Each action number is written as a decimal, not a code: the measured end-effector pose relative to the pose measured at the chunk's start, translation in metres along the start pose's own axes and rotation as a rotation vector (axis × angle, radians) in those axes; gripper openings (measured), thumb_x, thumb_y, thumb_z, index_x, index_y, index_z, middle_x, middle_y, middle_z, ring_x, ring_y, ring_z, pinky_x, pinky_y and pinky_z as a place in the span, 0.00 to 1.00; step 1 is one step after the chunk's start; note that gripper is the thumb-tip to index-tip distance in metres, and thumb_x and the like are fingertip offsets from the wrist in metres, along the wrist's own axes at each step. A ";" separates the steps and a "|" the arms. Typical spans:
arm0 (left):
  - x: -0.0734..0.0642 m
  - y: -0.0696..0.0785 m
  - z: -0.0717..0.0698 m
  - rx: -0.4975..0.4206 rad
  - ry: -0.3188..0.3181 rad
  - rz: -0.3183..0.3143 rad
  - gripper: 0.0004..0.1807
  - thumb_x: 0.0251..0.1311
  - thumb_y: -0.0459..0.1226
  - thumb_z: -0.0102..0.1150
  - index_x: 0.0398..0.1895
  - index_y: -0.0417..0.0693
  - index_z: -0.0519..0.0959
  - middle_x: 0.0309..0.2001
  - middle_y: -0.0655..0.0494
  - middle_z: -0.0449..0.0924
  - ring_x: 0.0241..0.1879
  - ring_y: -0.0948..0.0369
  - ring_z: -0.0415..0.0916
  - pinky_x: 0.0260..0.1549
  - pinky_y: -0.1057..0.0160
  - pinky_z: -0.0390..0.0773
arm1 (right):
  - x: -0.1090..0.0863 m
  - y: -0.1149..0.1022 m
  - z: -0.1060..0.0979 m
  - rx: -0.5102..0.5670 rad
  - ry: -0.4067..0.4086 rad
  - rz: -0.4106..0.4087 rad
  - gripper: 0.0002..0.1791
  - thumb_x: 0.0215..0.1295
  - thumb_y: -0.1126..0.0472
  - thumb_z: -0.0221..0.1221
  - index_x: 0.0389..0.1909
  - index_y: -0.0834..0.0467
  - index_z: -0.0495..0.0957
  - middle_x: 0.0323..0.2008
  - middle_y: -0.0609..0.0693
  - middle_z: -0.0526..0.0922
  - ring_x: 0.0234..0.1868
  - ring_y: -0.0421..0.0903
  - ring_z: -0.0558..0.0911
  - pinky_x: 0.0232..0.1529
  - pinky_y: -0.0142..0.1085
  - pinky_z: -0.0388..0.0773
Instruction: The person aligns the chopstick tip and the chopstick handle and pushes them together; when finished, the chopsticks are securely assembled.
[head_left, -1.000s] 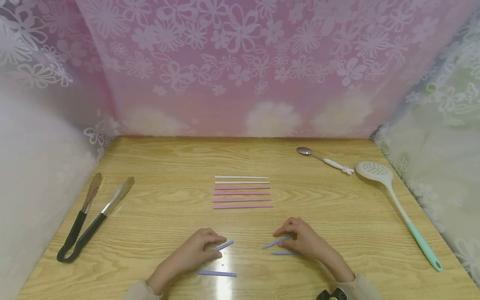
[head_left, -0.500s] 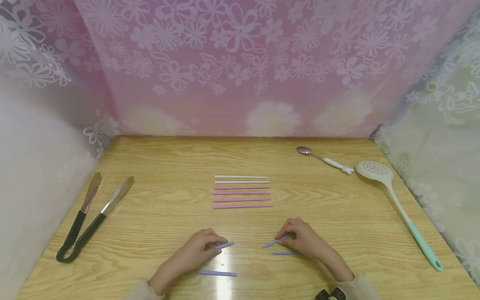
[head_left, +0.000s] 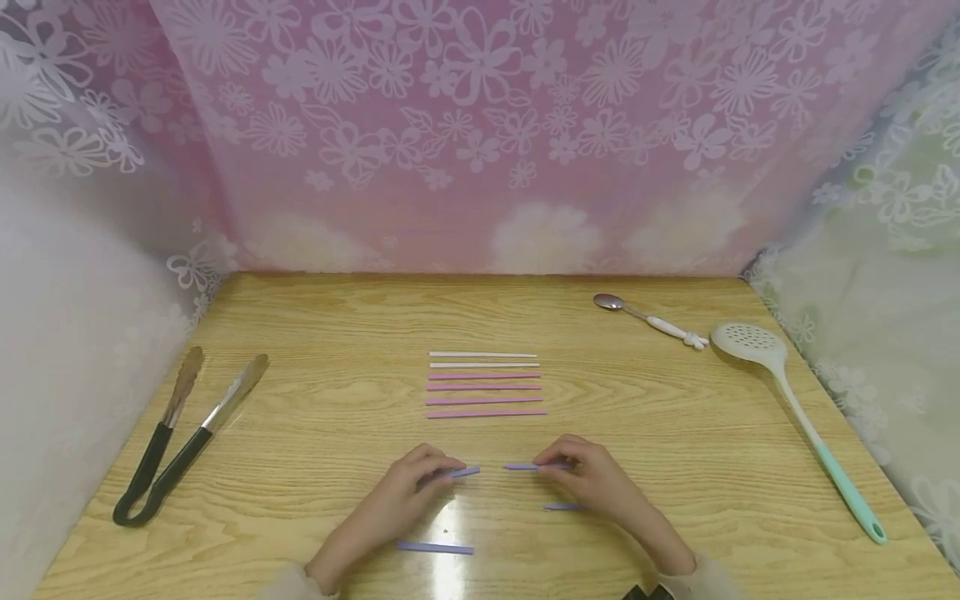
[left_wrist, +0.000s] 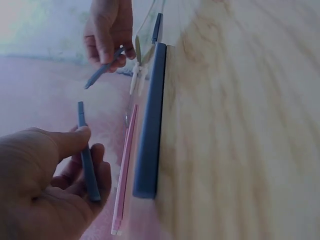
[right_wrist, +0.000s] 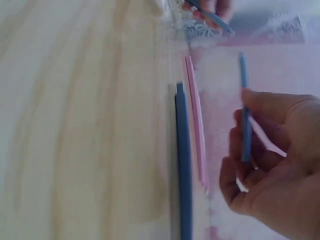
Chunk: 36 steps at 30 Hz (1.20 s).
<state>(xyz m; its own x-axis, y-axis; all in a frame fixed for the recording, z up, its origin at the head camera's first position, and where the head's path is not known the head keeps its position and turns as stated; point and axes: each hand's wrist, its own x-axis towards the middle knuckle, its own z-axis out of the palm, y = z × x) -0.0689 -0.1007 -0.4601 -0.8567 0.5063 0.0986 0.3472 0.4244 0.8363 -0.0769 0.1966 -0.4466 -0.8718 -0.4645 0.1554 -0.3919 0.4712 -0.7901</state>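
Note:
My left hand (head_left: pixel 405 487) pinches a short lavender-blue chopstick piece (left_wrist: pixel 87 167) between thumb and fingers, its free end pointing right. Facing it, my right hand (head_left: pixel 596 475) pinches a second such piece (right_wrist: pixel 245 132), whose narrowed end (head_left: pixel 516 467) points left. A small gap separates the two ends, and both pieces are held up off the table. A third blue piece (head_left: pixel 435 547) lies on the table in front of my left hand. Under my right hand lies a fourth piece (head_left: pixel 558 507), partly hidden by the fingers.
Several pink chopsticks (head_left: pixel 486 400) and two white chopsticks (head_left: pixel 483 355) lie in parallel rows beyond my hands. Black-handled tongs (head_left: pixel 180 450) lie at the left. At the right are a spoon (head_left: pixel 663 327) and a slotted ladle (head_left: pixel 783 383). Flowered cloth (head_left: pixel 480 167) surrounds the wooden table (head_left: pixel 337 317).
Both hands have risen slightly from the table and come closer together, carrying their blue pieces. The right piece has swung from slanted to nearly level. The lying pieces stay put.

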 end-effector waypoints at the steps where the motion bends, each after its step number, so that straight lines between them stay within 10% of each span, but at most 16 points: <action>1: 0.001 0.002 0.001 -0.004 0.017 0.007 0.12 0.66 0.35 0.54 0.50 0.47 0.79 0.44 0.61 0.75 0.44 0.62 0.74 0.48 0.65 0.77 | 0.001 -0.003 0.002 0.009 0.021 -0.019 0.04 0.61 0.64 0.62 0.36 0.57 0.82 0.34 0.47 0.82 0.37 0.35 0.77 0.39 0.30 0.77; 19: 0.004 0.013 0.003 -0.006 -0.017 0.061 0.13 0.69 0.38 0.50 0.51 0.45 0.79 0.48 0.53 0.82 0.48 0.57 0.78 0.48 0.62 0.79 | 0.002 -0.015 0.010 0.004 0.046 -0.108 0.07 0.57 0.70 0.63 0.37 0.60 0.82 0.32 0.48 0.81 0.31 0.32 0.73 0.32 0.28 0.76; 27: 0.005 0.017 0.001 -0.026 -0.022 0.108 0.13 0.65 0.34 0.54 0.50 0.42 0.80 0.39 0.52 0.84 0.27 0.72 0.68 0.27 0.72 0.75 | 0.004 -0.020 0.012 0.027 0.032 -0.099 0.07 0.57 0.69 0.63 0.36 0.59 0.83 0.30 0.45 0.79 0.25 0.30 0.65 0.23 0.25 0.68; 36: 0.004 0.026 -0.001 -0.016 -0.016 0.174 0.12 0.65 0.33 0.54 0.49 0.39 0.80 0.36 0.51 0.83 0.27 0.74 0.66 0.27 0.73 0.75 | 0.003 -0.031 0.015 0.058 0.080 -0.141 0.05 0.57 0.70 0.63 0.35 0.60 0.83 0.29 0.44 0.77 0.24 0.30 0.64 0.21 0.25 0.67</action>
<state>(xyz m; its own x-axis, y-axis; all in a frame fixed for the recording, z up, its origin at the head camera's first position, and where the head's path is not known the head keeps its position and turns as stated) -0.0637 -0.0885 -0.4376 -0.7781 0.5830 0.2341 0.4834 0.3177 0.8157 -0.0630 0.1696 -0.4310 -0.8306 -0.4612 0.3122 -0.4967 0.3599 -0.7898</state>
